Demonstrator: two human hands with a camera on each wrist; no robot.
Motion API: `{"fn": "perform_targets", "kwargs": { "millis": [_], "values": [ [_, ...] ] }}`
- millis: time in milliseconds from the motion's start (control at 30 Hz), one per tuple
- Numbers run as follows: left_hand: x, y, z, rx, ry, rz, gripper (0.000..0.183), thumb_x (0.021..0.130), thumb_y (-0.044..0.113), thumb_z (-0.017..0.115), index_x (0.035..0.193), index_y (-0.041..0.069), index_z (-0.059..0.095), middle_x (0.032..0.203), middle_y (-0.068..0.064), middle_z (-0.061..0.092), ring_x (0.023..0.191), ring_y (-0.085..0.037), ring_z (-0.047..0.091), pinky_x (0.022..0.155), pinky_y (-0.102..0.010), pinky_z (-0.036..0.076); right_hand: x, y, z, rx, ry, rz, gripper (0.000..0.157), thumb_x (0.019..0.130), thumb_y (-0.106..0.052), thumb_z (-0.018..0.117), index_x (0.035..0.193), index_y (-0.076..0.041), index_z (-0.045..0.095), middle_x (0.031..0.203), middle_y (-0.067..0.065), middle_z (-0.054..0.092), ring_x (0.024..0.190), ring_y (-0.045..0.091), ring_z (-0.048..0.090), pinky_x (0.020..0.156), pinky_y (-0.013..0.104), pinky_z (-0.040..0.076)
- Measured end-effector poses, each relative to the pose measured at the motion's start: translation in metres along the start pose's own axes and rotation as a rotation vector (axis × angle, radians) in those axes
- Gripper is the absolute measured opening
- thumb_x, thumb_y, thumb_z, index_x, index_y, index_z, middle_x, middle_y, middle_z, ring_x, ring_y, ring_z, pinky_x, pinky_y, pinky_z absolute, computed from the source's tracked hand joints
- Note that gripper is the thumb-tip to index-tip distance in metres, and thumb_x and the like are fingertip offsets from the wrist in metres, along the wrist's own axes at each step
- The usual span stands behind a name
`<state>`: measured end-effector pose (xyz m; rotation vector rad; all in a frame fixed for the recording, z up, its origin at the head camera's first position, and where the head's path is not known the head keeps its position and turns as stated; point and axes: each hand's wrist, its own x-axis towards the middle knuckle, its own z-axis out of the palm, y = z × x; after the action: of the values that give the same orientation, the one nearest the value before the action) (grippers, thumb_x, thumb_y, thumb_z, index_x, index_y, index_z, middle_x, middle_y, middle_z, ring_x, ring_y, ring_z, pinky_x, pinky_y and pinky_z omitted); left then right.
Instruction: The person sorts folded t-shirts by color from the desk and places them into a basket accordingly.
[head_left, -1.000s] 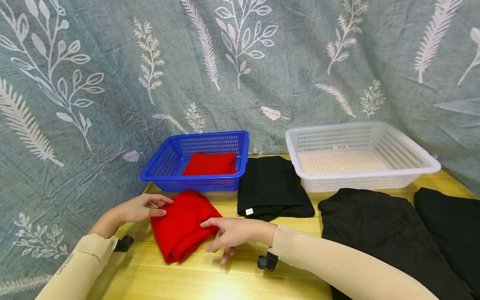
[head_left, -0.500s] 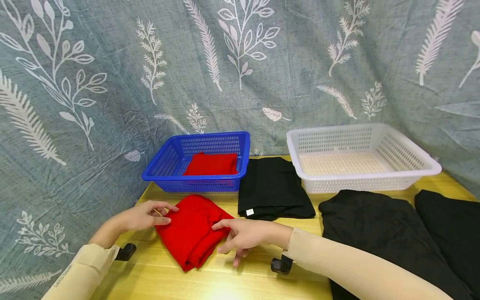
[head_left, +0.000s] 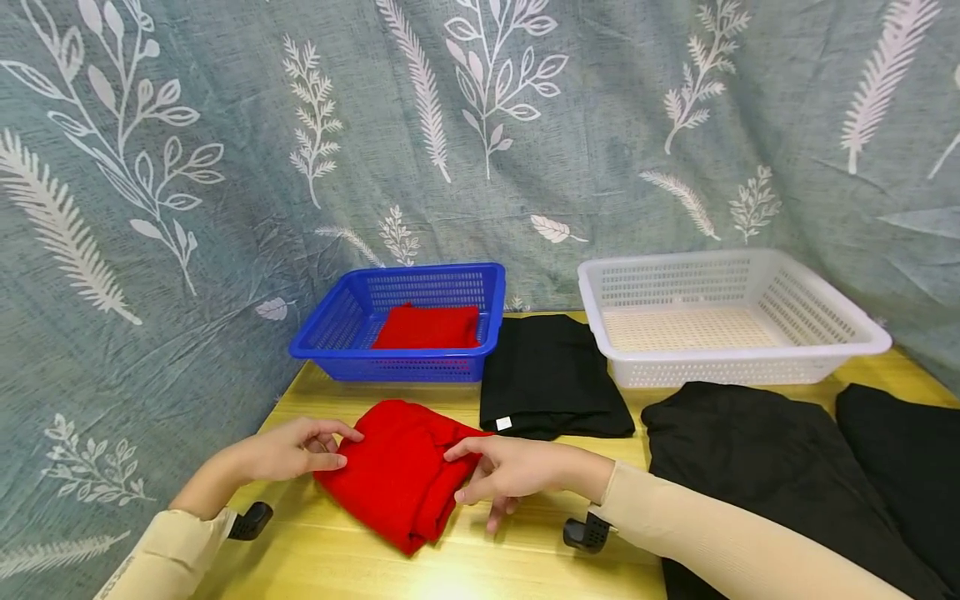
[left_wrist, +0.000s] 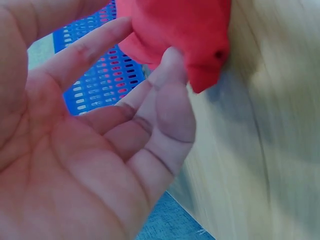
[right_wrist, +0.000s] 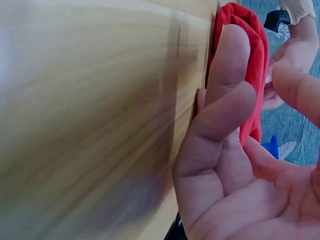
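Observation:
A folded red cloth garment (head_left: 397, 475) lies askew on the table (head_left: 315, 567) between both hands. At its left edge is my left hand (head_left: 288, 454), thumb and fingertips touching the fabric. In the left wrist view, lightly bent fingers meet a corner of the red garment (left_wrist: 180, 25). My right hand (head_left: 525, 471) reaches in from the right, with a fingertip on the garment's right side and lower fingers spread loosely near the wood. From the right wrist, the garment (right_wrist: 260, 55) appears as a thick folded edge beyond those fingers. Neither hand plainly grips it.
A blue basket (head_left: 405, 353) with red folded cloth (head_left: 427, 327) inside stands behind the garment. A white basket (head_left: 750, 367) is at the back right. Folded black cloth (head_left: 555, 375) lies between them, and more black garments (head_left: 757, 467) cover the right side. Patterned curtains (head_left: 405, 125) border the table.
The red garment has slid rightward and toward the person, turning slightly. Both hands have travelled with it, the right one farther right. The baskets and black garments stay in place.

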<state>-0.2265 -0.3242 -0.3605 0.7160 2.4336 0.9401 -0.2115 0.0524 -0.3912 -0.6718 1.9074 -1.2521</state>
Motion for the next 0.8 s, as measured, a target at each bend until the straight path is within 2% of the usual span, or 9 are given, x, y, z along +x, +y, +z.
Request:
{"fn": "perform_targets", "kwargs": {
  "millis": [167, 367, 533, 633, 800],
  "values": [
    [-0.006, 0.003, 0.004, -0.01, -0.021, 0.005, 0.042, 0.105, 0.013, 0.069, 0.142, -0.003, 0.063, 0.091, -0.004, 0.063, 0.075, -0.008, 0.054, 0.065, -0.022, 0.044, -0.004, 0.002, -0.001, 0.005, 0.008, 0.006, 0.057, 0.102, -0.025, 0.074, 0.153, -0.015, 0.05, 0.103, 0.019, 0.07, 0.07, 0.021, 0.078, 0.063, 0.026, 0.052],
    [-0.015, 0.003, 0.008, -0.047, -0.062, 0.044, 0.041, 0.107, 0.014, 0.066, 0.143, -0.004, 0.062, 0.099, -0.009, 0.071, 0.078, -0.009, 0.06, 0.067, -0.022, 0.048, -0.008, 0.002, -0.002, 0.012, 0.016, 0.018, 0.056, 0.103, -0.024, 0.074, 0.153, -0.016, 0.051, 0.103, 0.019, 0.071, 0.069, 0.019, 0.077, 0.064, 0.026, 0.052],
    [-0.022, 0.002, 0.012, -0.081, -0.088, 0.042, 0.041, 0.108, 0.015, 0.063, 0.146, -0.002, 0.06, 0.098, -0.004, 0.069, 0.078, -0.01, 0.057, 0.066, -0.022, 0.045, -0.011, 0.002, -0.002, 0.019, 0.02, 0.017, 0.056, 0.103, -0.023, 0.074, 0.152, -0.015, 0.05, 0.103, 0.019, 0.071, 0.069, 0.02, 0.077, 0.063, 0.026, 0.053],
    [-0.024, 0.001, 0.013, -0.091, -0.082, 0.029, 0.043, 0.108, 0.015, 0.063, 0.147, -0.001, 0.059, 0.098, -0.003, 0.068, 0.079, -0.012, 0.057, 0.066, -0.022, 0.044, -0.012, 0.002, -0.002, 0.026, 0.014, 0.007, 0.059, 0.103, -0.023, 0.074, 0.155, -0.015, 0.047, 0.103, 0.019, 0.07, 0.069, 0.02, 0.078, 0.063, 0.026, 0.052],
    [-0.025, -0.001, 0.016, -0.116, -0.053, 0.004, 0.054, 0.108, 0.017, 0.065, 0.157, 0.002, 0.048, 0.106, -0.011, 0.065, 0.085, -0.015, 0.063, 0.067, -0.025, 0.049, -0.012, 0.003, 0.0, 0.049, 0.007, -0.009, 0.067, 0.103, -0.024, 0.074, 0.161, -0.02, 0.041, 0.101, 0.019, 0.071, 0.069, 0.021, 0.078, 0.06, 0.025, 0.051]
  ]
}}
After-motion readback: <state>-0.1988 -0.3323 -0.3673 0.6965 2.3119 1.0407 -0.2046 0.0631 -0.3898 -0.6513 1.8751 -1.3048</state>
